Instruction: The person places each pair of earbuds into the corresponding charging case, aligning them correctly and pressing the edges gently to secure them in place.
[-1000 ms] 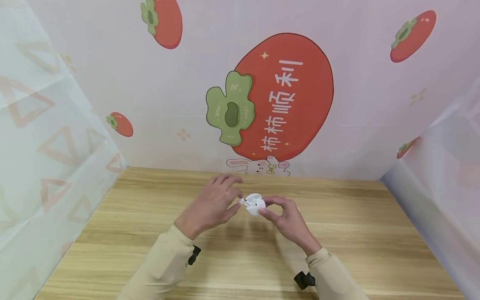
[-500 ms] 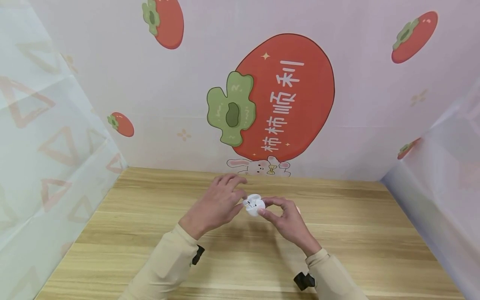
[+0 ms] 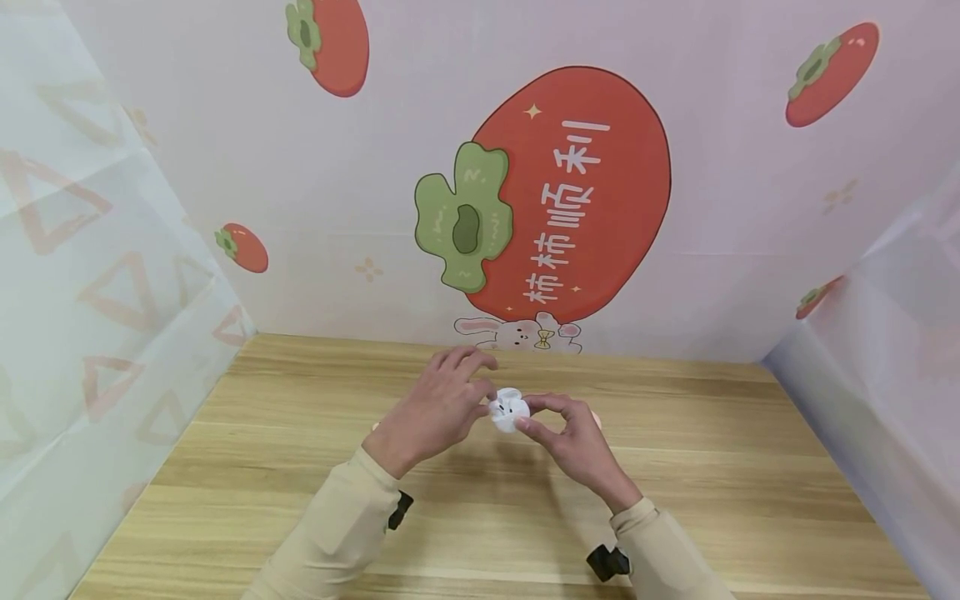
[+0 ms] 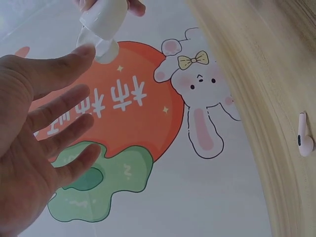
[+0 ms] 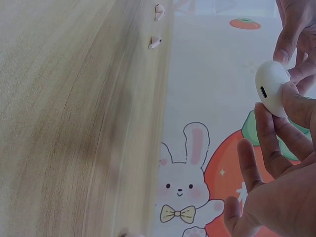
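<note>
My right hand (image 3: 577, 437) holds a white earbud charging case (image 3: 512, 417) between thumb and fingers, above the table, its lid standing open. The right wrist view shows the back of the case (image 5: 271, 89) with a dark charging port. From the left, my left hand (image 3: 438, 408) reaches to the case opening, its thumb and index finger pinching a white earbud (image 3: 495, 407) there. The earbud is mostly hidden by the fingertips and the case. In the left wrist view the other fingers of the left hand (image 4: 44, 113) are spread away from the case (image 4: 104, 19).
A pale pink earbud (image 4: 306, 138) lies on the wood-grain table (image 3: 480, 533). Two pink earbuds (image 5: 155, 42) show near the table's back edge in the right wrist view. Printed sheets (image 3: 315, 183) with persimmons and a rabbit stand behind and at both sides.
My left hand has moved a little right, bringing the white earbud from beside the case into its opening. The right hand and case have stayed nearly still.
</note>
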